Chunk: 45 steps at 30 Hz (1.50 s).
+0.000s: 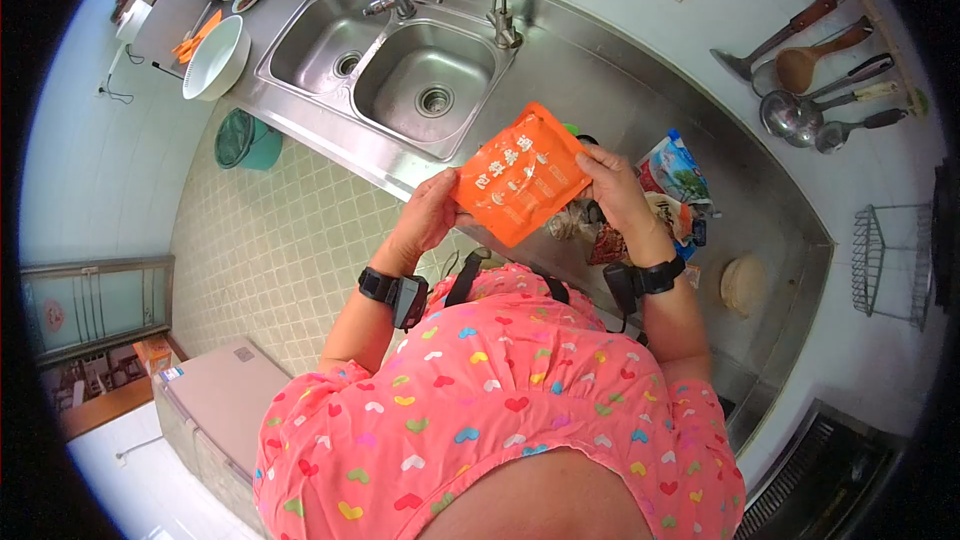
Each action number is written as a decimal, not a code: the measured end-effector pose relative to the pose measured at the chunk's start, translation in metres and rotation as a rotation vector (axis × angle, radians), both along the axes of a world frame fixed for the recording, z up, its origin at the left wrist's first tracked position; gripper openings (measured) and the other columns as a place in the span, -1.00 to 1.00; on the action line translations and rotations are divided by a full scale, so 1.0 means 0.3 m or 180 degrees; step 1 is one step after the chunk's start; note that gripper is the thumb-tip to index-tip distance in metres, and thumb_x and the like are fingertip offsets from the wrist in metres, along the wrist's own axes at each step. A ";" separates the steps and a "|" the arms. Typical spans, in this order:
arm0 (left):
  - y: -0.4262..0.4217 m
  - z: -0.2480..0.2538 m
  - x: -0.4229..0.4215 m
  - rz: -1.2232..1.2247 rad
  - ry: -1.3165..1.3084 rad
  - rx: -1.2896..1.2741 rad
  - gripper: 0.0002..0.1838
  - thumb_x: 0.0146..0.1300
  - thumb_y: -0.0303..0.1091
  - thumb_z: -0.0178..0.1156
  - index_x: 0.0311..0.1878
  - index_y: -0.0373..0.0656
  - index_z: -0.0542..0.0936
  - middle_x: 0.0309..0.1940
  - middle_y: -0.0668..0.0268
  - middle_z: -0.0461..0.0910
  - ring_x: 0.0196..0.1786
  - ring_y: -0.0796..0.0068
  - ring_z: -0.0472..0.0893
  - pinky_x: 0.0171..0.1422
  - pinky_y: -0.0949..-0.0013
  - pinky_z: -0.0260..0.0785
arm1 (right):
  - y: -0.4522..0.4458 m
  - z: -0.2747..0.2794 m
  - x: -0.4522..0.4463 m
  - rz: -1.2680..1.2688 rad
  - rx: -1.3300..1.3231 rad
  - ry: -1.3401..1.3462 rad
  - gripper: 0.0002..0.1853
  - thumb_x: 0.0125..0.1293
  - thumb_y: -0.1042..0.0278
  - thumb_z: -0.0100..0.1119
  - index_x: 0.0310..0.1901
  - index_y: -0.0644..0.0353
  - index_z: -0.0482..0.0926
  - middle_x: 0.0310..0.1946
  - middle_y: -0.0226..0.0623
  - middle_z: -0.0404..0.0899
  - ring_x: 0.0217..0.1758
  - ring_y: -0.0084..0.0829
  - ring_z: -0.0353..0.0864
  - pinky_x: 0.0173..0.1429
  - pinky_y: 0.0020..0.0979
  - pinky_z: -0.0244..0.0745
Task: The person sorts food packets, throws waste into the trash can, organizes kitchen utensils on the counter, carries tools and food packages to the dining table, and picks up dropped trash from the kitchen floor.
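Note:
Between my two hands is a flat orange food packet (pixel 522 178) with white printed characters, held up over the counter's front edge. My left hand (pixel 430 208) grips its left edge, thumb on the printed face. On the opposite edge, my right hand (pixel 614 188) pinches the packet's right side. Behind and beside my right hand lie several food bags, among them a blue and red bag (pixel 676 166) and a clear bag (pixel 572 224) whose contents I cannot make out. The packet partly covers what lies behind it.
A steel double sink (pixel 432 80) with two taps stands beyond my left hand. A white basin (pixel 218 60) sits at the far left, above a green bin (pixel 248 140). A round pale object (pixel 742 285) rests on the right counter. Ladles (pixel 795 115) hang on the wall.

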<state>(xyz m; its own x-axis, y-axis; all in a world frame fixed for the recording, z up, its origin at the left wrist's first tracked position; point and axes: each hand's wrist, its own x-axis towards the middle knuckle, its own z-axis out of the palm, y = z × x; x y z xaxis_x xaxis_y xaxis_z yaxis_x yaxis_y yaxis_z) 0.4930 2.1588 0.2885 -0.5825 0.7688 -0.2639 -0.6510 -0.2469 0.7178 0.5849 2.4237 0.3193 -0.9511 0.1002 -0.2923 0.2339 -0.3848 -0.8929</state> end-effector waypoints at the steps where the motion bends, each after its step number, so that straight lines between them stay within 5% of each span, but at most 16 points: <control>1: 0.002 0.004 0.001 0.0002 0.0000 -0.0005 -0.50 0.38 -0.09 -0.17 0.19 -0.31 0.26 0.06 0.11 0.45 0.05 0.25 0.52 0.02 0.16 0.49 | 0.001 0.003 -0.001 0.0002 -0.0005 0.0000 -0.71 0.33 0.27 -0.03 -0.04 0.27 0.50 -0.24 -0.38 0.57 -0.26 -0.59 0.57 -0.24 -0.54 0.52; 45: 0.007 -0.010 0.000 0.0023 -0.0518 0.0114 -0.47 0.37 -0.02 -0.19 0.17 -0.30 0.29 0.03 0.11 0.47 0.04 0.25 0.53 0.00 0.19 0.50 | 0.027 0.017 -0.057 0.0200 -0.0350 -0.0221 -0.68 0.35 0.26 -0.06 0.00 0.31 0.45 -0.20 -0.35 0.55 -0.20 -0.54 0.58 -0.18 -0.49 0.55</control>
